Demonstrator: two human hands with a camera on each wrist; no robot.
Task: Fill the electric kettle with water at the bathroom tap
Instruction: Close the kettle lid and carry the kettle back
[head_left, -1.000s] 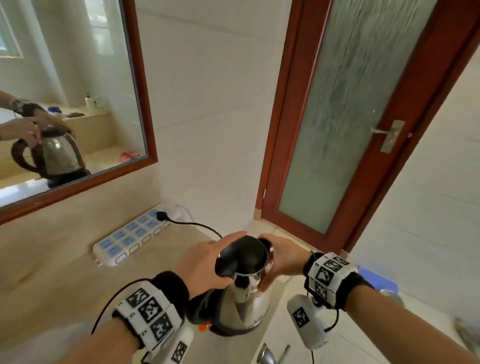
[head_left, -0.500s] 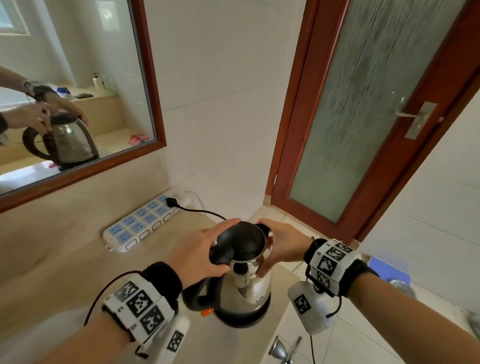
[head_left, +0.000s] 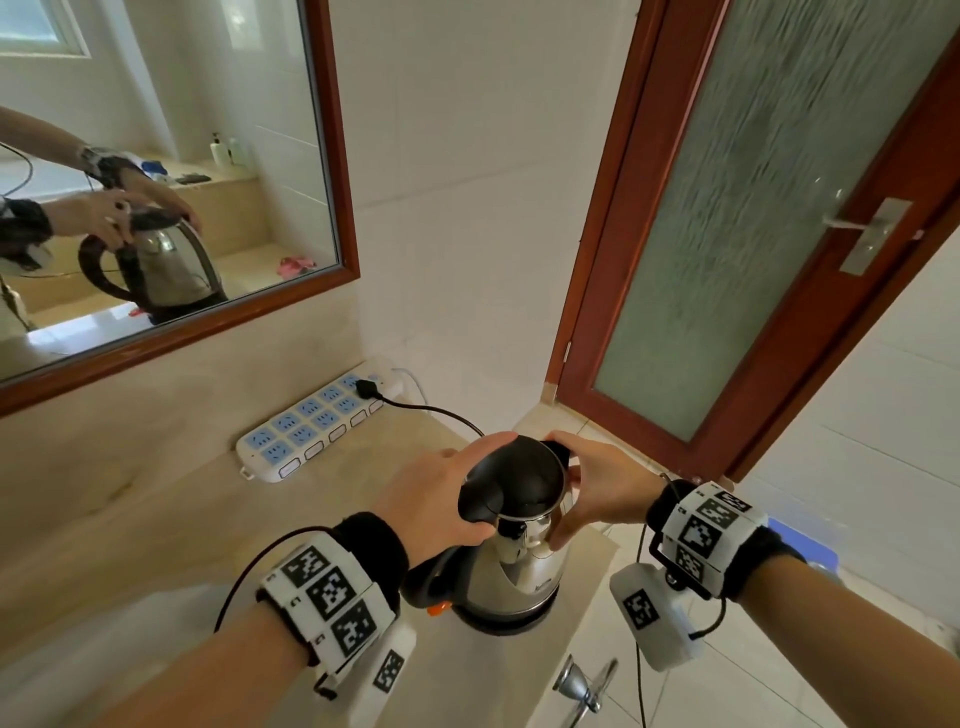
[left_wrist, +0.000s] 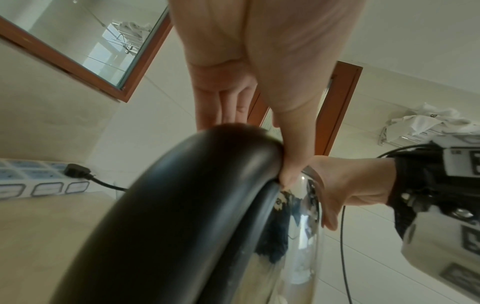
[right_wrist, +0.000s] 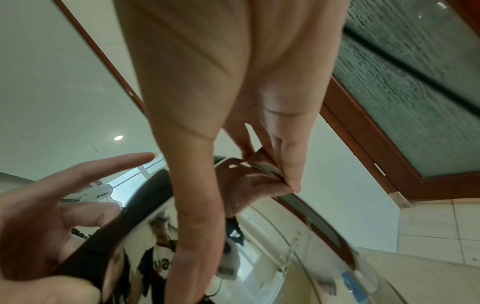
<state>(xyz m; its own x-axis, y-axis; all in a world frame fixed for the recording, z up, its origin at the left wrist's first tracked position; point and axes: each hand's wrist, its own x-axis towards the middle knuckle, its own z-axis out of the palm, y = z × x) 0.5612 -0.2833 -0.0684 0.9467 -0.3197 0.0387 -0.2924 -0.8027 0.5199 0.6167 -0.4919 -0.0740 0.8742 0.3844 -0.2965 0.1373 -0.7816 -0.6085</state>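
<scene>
**Kettle lid being handled on the table**

The electric kettle (head_left: 524, 566) is being kept upright on its black base at the near right edge of the beige table (head_left: 156, 519), just left of the tap (head_left: 579, 686). Its black lid (head_left: 511, 486) is being gripped by the left hand (head_left: 434, 499): thumb curled under the near edge, fingers (left_wrist: 226, 102) laid over the top. The rim near the spout is being pinched by the right hand (head_left: 605, 493), fingers (right_wrist: 291, 164) bent onto the metal edge, thumb pressed against the steel body. Whether the lid is fully seated cannot be told.

A blue-and-white power strip (head_left: 317, 428) is being seen along the far wall, with a black plug (head_left: 366, 388) in it and its cord running toward the kettle. A wood-framed mirror (head_left: 156, 171) is hanging at far left, a frosted-glass door (head_left: 753, 234) at far right.
</scene>
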